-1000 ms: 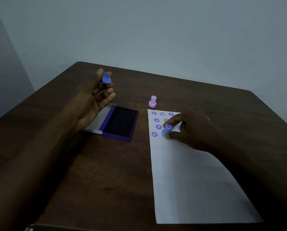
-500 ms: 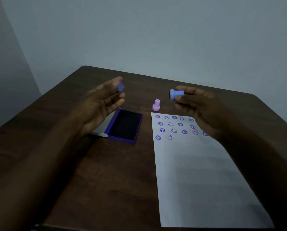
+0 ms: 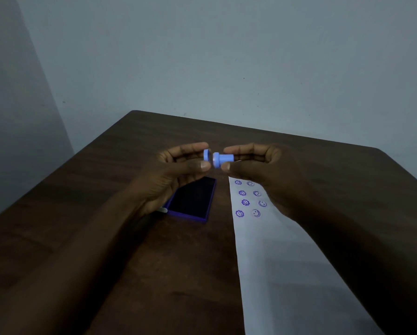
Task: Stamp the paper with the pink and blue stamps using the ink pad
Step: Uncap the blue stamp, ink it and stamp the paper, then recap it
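Observation:
Both hands are raised together above the table. My right hand (image 3: 258,165) pinches the blue stamp (image 3: 221,159) by its stem, lying sideways with its wide face turned left. My left hand (image 3: 178,165) holds the blue stamp cap (image 3: 206,155) between thumb and fingers, right against that face. Below them the open ink pad (image 3: 193,199) lies with its dark pad showing. The white paper (image 3: 287,262) stretches toward me on the right, with several purple smiley and flower prints (image 3: 248,199) near its far end. The pink stamp is hidden behind my hands.
The dark wooden table (image 3: 105,238) carries everything; its far edge meets a plain grey wall (image 3: 226,56). A sliver of the ink pad's pale lid (image 3: 163,210) shows beside my left wrist.
My right hand lifted the blue stamp off the paper and swung left; my left hand brought the cap in to meet it. My view tilted upward.

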